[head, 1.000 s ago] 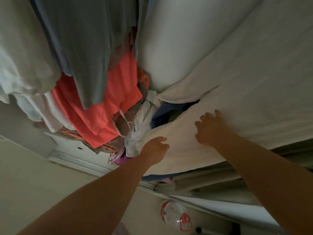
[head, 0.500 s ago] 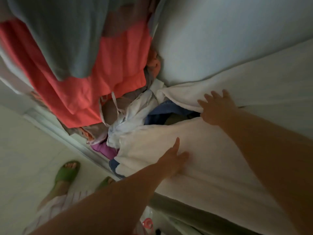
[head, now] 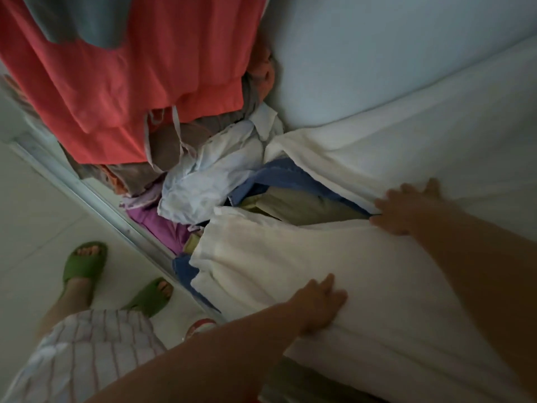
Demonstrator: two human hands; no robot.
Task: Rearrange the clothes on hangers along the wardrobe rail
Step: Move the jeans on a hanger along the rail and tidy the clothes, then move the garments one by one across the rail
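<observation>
A long white garment [head: 276, 266] hangs down across the right half of the view. My left hand [head: 322, 303] grips its lower edge, fingers curled around the cloth. My right hand [head: 406, 207] holds the upper fold of the same white cloth where it parts from a second white layer [head: 392, 152]. A coral-red garment [head: 122, 82] and a grey one [head: 81, 18] hang at the upper left. The rail and the hangers are out of view.
A heap of crumpled clothes lies on the wardrobe floor: light blue [head: 203, 181], dark blue [head: 279, 175], olive [head: 305, 205], purple [head: 162, 228], brown [head: 174, 141]. The wardrobe's sliding track [head: 96, 199] runs diagonally. My feet in green slippers [head: 84, 263] stand on the pale floor.
The view has tilted down, bringing my feet into sight. My left hand slid down the white garment to its lower edge and closed on it; my right hand stays on the upper fold.
</observation>
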